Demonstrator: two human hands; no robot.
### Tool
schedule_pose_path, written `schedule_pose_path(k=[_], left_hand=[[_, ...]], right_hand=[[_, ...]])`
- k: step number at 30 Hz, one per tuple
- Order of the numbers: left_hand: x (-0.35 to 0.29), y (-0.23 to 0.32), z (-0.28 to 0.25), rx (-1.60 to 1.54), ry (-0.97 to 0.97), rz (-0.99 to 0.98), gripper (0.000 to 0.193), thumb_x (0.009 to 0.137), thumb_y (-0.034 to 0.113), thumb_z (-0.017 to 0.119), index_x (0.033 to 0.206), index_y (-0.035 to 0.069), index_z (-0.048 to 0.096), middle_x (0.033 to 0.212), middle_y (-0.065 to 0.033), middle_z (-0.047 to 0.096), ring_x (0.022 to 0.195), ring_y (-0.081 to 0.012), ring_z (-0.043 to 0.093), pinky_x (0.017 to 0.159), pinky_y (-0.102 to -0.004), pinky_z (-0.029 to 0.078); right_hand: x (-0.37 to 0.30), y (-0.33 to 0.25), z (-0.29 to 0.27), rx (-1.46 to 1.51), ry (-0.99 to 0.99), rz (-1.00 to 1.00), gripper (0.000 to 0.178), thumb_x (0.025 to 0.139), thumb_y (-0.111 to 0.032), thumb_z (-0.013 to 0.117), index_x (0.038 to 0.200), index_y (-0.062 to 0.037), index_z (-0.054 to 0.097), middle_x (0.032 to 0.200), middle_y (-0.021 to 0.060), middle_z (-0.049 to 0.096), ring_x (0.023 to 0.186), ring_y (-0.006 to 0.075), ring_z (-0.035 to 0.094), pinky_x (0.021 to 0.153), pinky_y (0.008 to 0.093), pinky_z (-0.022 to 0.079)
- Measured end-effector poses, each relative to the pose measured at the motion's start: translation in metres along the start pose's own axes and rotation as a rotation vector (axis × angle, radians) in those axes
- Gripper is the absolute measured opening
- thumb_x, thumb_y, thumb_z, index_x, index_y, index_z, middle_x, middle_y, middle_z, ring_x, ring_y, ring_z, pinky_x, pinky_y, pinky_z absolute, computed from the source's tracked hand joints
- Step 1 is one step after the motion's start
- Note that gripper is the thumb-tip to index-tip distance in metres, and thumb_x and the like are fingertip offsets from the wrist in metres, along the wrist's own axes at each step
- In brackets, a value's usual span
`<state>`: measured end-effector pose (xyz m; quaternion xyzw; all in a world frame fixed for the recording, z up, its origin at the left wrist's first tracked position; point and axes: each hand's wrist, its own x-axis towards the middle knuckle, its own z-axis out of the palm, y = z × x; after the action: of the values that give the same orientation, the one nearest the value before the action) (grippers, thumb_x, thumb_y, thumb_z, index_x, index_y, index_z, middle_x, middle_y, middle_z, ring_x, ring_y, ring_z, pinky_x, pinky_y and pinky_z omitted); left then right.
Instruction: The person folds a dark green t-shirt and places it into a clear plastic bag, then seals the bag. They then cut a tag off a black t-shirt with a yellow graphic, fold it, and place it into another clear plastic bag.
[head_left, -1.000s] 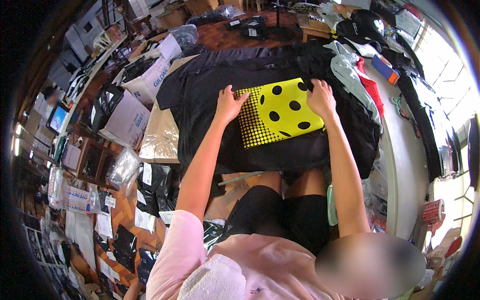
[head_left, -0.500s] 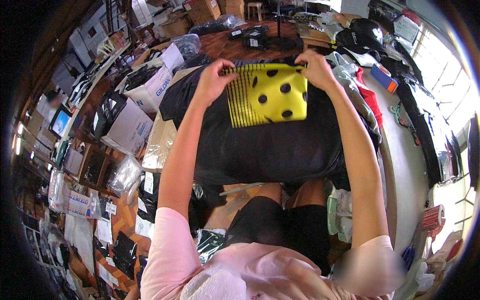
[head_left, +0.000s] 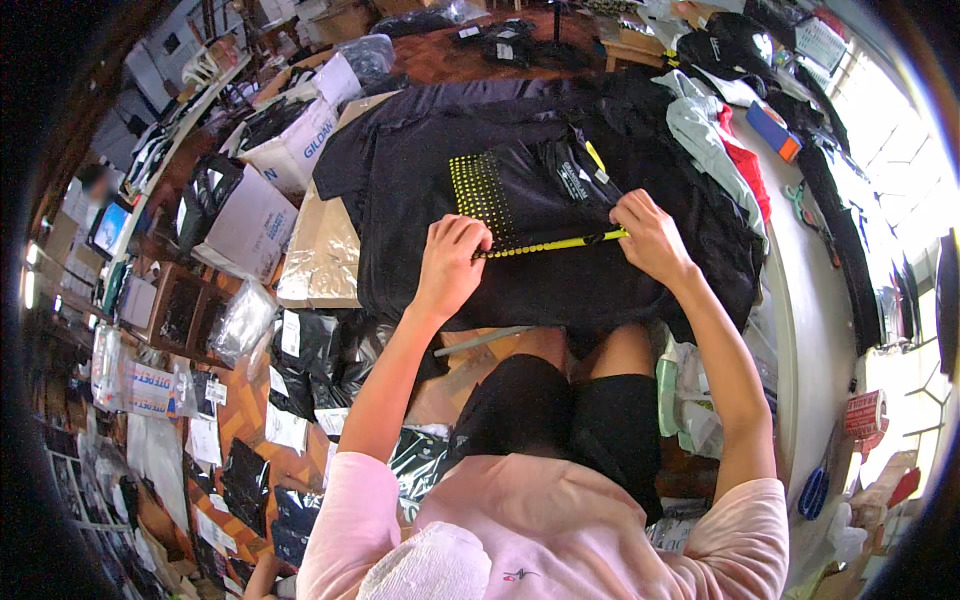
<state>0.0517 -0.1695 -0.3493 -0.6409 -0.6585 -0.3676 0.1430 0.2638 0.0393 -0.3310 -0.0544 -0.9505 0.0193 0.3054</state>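
Observation:
A flat, rectangular black-and-yellow dotted piece [head_left: 525, 190] lies over black cloth [head_left: 400, 190], its near edge showing a thin bright yellow strip. Yellow dots cover its left part, and small white print sits to the right on black. Whether it is fabric or a pouch I cannot tell. My left hand [head_left: 455, 260] pinches its near left corner. Fingers of my right hand [head_left: 648, 232] close round its near right corner. Both hands are close to the cloth, the strip stretched between them.
Open cardboard boxes [head_left: 245, 220] stand to the left, beside a cardboard sheet [head_left: 320, 260]. Grey and red clothes [head_left: 735, 150] lie at the right edge, near a blue-orange box [head_left: 773, 132] and green-handled scissors [head_left: 800, 203]. Black plastic packages [head_left: 315, 350] cover floor at left.
Both hands have come down and nearer to me with the dotted piece. Its yellow face with large black dots has turned out of sight, and a black face with small yellow dots shows.

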Motion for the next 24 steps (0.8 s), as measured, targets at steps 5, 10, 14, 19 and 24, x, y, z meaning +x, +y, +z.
schedule_pose_path(k=[5, 10, 14, 19, 24], left_hand=[[-0.01, 0.02, -0.025, -0.015, -0.273, -0.007, 0.023, 0.061, -0.001, 0.065, 0.075, 0.007, 0.049, 0.083, -0.0048, 0.055, 0.085, -0.0237, 0.052, 0.077, -0.0328, 0.04], [0.018, 0.003, -0.024, -0.335, -0.09, -0.296, 0.011, 0.079, 0.012, 0.063, 0.084, 0.002, 0.06, 0.092, -0.0092, 0.061, 0.09, -0.0225, 0.058, 0.081, -0.0308, 0.044], [0.028, -0.021, 0.029, 0.08, 0.01, -0.332, 0.043, 0.088, 0.039, 0.047, 0.12, 0.01, 0.049, 0.131, -0.0106, 0.044, 0.125, -0.0274, 0.036, 0.103, -0.0458, 0.021], [0.022, -0.018, 0.035, 0.232, -0.129, -0.404, 0.067, 0.085, 0.054, 0.042, 0.133, 0.007, 0.036, 0.14, -0.0105, 0.032, 0.132, -0.0266, 0.023, 0.107, -0.0461, 0.013], [0.017, -0.023, 0.039, 0.239, -0.088, -0.387, 0.069, 0.082, 0.053, 0.049, 0.131, 0.006, 0.038, 0.139, -0.0138, 0.033, 0.132, -0.028, 0.024, 0.107, -0.0468, 0.014]], right_hand=[[-0.01, -0.016, -0.037, 0.099, -0.317, 0.263, 0.016, 0.062, 0.001, 0.053, 0.077, -0.0038, 0.055, 0.08, 0.009, 0.052, 0.084, 0.0263, 0.052, 0.072, 0.0335, 0.046], [0.03, 0.012, -0.022, 0.307, -0.043, 0.524, 0.016, 0.077, -0.019, 0.057, 0.077, -0.004, 0.063, 0.073, 0.0152, 0.063, 0.071, 0.0291, 0.063, 0.062, 0.0324, 0.048], [0.079, 0.011, 0.027, 0.034, -0.048, 0.821, 0.06, 0.078, -0.055, 0.053, 0.108, -0.0031, 0.054, 0.089, 0.0209, 0.063, 0.086, 0.0359, 0.062, 0.077, 0.0425, 0.048], [0.081, 0.018, 0.046, -0.077, -0.099, 1.005, 0.034, 0.084, -0.033, 0.051, 0.098, -0.0025, 0.059, 0.088, 0.0212, 0.064, 0.087, 0.0374, 0.061, 0.077, 0.0438, 0.049], [0.055, 0.032, 0.039, 0.021, -0.142, 1.101, 0.033, 0.085, -0.032, 0.049, 0.095, -0.0038, 0.062, 0.096, 0.0226, 0.062, 0.092, 0.038, 0.059, 0.079, 0.0443, 0.048]])
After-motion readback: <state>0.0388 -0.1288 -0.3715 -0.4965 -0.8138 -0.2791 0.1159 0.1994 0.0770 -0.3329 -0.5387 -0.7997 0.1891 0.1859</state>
